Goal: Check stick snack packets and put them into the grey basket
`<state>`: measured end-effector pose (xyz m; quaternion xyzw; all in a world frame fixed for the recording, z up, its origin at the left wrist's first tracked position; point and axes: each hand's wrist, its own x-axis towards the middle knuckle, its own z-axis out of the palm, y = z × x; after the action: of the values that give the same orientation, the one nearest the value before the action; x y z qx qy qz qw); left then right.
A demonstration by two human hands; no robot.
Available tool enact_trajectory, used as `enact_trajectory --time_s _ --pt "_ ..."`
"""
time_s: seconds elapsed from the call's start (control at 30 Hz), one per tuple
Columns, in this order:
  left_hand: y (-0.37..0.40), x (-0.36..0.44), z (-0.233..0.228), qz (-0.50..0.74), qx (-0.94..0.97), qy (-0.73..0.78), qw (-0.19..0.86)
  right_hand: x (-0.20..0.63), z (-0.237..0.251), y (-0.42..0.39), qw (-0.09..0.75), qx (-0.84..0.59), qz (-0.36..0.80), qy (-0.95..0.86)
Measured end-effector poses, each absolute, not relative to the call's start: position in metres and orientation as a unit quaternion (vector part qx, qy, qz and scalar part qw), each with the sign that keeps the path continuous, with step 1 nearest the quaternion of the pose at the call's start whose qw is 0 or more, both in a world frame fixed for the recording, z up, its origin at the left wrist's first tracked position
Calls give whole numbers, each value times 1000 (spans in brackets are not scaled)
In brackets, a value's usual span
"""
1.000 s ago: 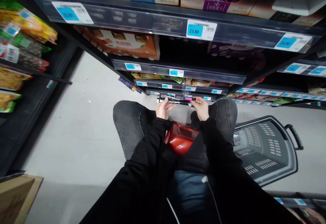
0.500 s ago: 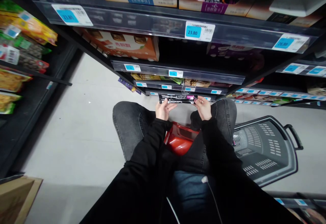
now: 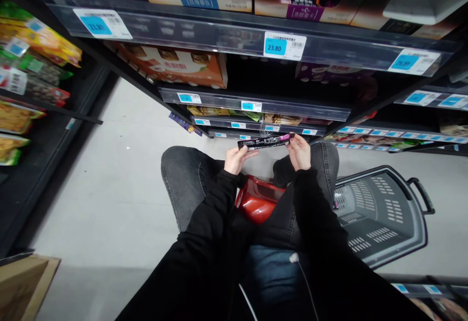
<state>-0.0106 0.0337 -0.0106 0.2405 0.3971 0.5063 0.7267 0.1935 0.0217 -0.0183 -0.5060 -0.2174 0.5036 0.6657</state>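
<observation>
Holding a slim black packet (image 3: 265, 141) by its two ends, just above the middle of the frame.
Left hand (image 3: 236, 159) pinches the lower left end; right hand (image 3: 300, 151) grips the pink-tipped right end; packet tilts up rightward before the bottom shelf (image 3: 256, 132); grey basket (image 3: 380, 214) at lower right.

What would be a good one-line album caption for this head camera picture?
Crouched before shop shelves, left hand and right hand hold a slim black packet by its ends, grey basket alongside.
</observation>
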Motion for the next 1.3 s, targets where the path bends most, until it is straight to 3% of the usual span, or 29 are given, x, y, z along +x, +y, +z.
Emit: enact_trajectory --time_s 0.27,0.43,0.87,1.3 --pt "35 -8 -14 492 254 409 726 196 -23 23 664 -554 455 -212" --pt "38 -12 -20 476 250 475 697 197 -29 24 641 -557 486 -207" --pt "17 -3 -14 192 338 447 806 172 -21 17 586 -528 571 -226" --pt "8 13 -18 214 343 437 804 162 -24 17 547 -563 558 -270"
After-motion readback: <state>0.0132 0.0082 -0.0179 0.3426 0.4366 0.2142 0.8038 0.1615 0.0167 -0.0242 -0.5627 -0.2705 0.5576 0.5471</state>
